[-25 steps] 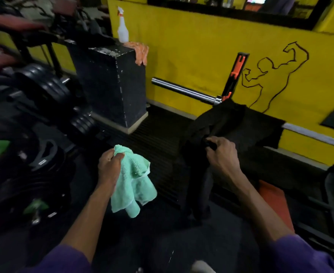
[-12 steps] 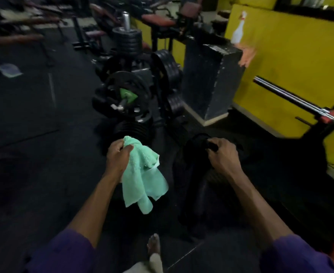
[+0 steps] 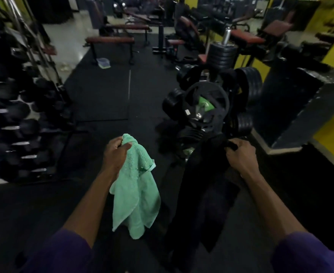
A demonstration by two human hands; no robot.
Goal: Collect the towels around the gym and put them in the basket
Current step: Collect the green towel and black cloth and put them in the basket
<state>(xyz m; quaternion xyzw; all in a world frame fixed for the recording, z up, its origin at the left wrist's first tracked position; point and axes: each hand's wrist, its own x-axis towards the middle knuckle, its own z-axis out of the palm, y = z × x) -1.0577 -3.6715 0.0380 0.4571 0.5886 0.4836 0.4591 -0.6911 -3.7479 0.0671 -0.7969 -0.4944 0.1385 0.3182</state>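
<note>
The floor is a dark rubber mat, and on its far edge, beside the leg of a bench, I see a small pale cloth; it is too small to tell if it is a towel. On my right stands a rack of weight plates, on my left a rack of dumbbells. No basket is visible.

I carry 2 towels. The black towel is the bigger one. My right hand is clenched around its top edge and the rest hangs down long in front of me. I judge it heavier, soft and limp, so it may drag or catch on the plates.

The green towel is smaller. My left hand is closed around its bunched top corner, and it hangs free in loose folds. It looks light and not slippery; a handful of cloth anywhere is enough to hold it.
</note>
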